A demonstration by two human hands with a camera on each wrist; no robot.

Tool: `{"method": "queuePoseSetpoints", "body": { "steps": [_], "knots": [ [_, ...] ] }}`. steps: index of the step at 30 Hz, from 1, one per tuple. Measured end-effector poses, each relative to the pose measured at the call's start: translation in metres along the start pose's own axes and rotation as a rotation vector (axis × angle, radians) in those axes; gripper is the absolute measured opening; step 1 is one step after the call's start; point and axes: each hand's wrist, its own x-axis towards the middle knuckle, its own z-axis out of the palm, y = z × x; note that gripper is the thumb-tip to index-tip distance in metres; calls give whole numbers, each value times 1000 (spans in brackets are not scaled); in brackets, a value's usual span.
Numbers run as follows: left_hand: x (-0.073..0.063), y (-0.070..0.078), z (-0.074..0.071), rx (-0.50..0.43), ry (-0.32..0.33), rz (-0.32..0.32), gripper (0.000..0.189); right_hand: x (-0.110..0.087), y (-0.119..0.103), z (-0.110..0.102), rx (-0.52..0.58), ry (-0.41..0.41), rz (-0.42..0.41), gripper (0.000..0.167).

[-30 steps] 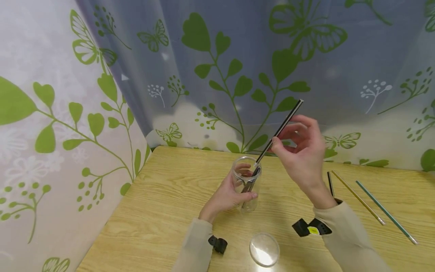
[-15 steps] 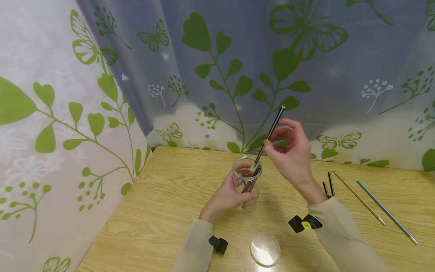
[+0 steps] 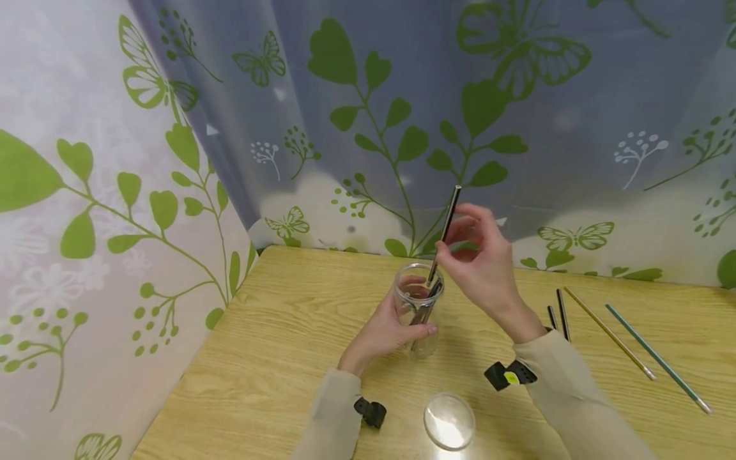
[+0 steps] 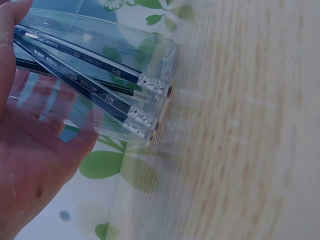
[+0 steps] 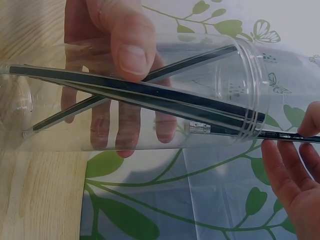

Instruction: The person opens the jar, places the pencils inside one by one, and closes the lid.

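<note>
A clear jar (image 3: 427, 348) stands mouth up in my left hand (image 3: 382, 332), which grips its side, thumb in front and fingers behind. Several dark pencils (image 4: 95, 86) lean crosswise inside, their metal ferrules down at the jar's bottom in the left wrist view. My right hand (image 3: 483, 265) pinches another dark striped pencil (image 3: 451, 217) between thumb and fingers, above and right of the jar. That pencil's ferrule (image 5: 199, 128) is just inside the mouth in the right wrist view, while its other end points up. Whether the jar's base touches the table is unclear.
A round clear lid (image 3: 450, 421) lies in front of the jar on the wooden table (image 3: 259, 358). To the right lie a yellow pencil (image 3: 609, 332), a teal pencil (image 3: 658, 358) and two dark pencils (image 3: 563, 313), partly hidden by the right wrist. A patterned curtain (image 3: 368, 160) hangs behind.
My right hand has moved left and slightly down, bringing the pencil more upright with its lower end farther into the jar's mouth. The left hand and jar have stayed put.
</note>
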Motion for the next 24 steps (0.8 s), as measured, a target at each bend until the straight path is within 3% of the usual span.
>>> {"method": "queuePoseSetpoints", "body": {
  "steps": [7, 17, 24],
  "knots": [
    [1, 0, -1, -3, -6, -11, 78, -2, 1, 2, -47, -33, -34, 61],
    [0, 1, 0, -6, 1, -31, 78, -2, 6, 5, -131, -97, -236, 80],
    [-1, 1, 0, -11, 6, -36, 78, -1, 7, 6, -148, -133, -256, 88]
  ]
}}
